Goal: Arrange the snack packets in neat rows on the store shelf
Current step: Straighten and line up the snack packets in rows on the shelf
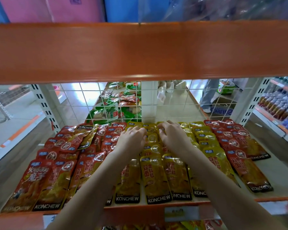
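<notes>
a white wire grid (156, 103) backs the rack, with green and red packets (116, 105) heaped on the far side. bottled drinks (278, 105) fill shelving at right. a cardboard box (223, 110) sits on the floor near someone's trouser legs (208, 93). pink and blue rolls (56, 9) stand above.

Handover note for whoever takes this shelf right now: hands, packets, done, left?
Left hand and right hand: both reach to the back of the yellow packets, fingers curled onto them; grip unclear.
Yellow rows sit mid-shelf, fairly straight. Red packets on the right are lined up.
Left: the red packets on the left overlap unevenly, and one upside-down packet lies across them. Straighten those.
</notes>
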Demonstrator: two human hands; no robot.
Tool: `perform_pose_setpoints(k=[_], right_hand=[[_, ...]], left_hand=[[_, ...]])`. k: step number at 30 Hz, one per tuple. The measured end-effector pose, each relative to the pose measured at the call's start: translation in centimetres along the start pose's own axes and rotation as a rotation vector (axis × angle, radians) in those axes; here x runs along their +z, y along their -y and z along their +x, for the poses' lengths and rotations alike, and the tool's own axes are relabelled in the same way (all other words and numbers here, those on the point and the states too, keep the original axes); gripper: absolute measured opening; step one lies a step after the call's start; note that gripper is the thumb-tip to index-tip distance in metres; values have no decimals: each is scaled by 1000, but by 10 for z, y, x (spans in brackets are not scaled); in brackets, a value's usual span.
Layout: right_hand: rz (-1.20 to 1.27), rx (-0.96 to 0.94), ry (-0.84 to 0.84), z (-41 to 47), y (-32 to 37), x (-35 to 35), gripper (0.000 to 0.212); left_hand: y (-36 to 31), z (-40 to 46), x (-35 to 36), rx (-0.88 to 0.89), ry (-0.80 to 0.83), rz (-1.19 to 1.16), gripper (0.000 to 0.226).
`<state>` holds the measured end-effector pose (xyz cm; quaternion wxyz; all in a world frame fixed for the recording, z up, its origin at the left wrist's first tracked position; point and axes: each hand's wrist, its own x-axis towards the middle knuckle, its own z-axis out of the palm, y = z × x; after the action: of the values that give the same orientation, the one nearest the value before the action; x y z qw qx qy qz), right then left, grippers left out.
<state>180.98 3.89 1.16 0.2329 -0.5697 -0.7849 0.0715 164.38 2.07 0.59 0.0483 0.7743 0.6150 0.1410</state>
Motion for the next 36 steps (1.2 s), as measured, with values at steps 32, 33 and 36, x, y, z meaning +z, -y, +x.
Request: perform_pose_setpoints(k=[32,33,36], right_hand=[[-227,-98,44,-97,28,19,48],[-240,-91,25,-98,30,19,48],[-283,-72,-21,-99,33,20,50]], left_hand=[[26,-41,-8,294,179,12,51],[26,-42,-8,289,158,0,50],[29,-48,-9,248,66,-57,43]])
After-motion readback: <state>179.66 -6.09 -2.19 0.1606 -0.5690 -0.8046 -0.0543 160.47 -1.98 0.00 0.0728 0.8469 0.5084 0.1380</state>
